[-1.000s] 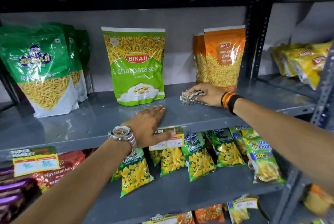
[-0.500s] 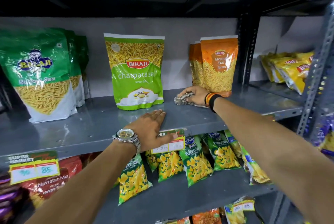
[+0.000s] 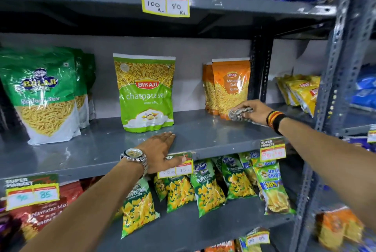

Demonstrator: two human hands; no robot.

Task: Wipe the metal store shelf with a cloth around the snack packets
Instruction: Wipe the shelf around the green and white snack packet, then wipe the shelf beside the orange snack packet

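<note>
Shelf: grey metal shelf (image 3: 203, 135), middle tier of a rack, its bare surface running left to right with packets standing along the far side.
Cloth: crumpled patterned cloth (image 3: 239, 114), on the shelf at the right, right against the foot of the orange packets.
Right hand: right hand (image 3: 255, 110) is closed over the cloth, fingers clenched around it, pressing it down onto the shelf; striped and black bands at the wrist.
Left hand: left hand (image 3: 160, 150) lies flat and relaxed on the near edge of the shelf, palm down, grasping nothing; thumb over a price tag (image 3: 176, 167); a metal watch (image 3: 134, 156) on the wrist.
Packets: orange Moong Dal packets (image 3: 230, 86) far right; green Bikaji packet (image 3: 145, 93) upright in the middle, just beyond the left hand; green Balaji packets (image 3: 42, 93) at left.
Below: small green snack bags (image 3: 205, 188) on the lower shelf.
</note>
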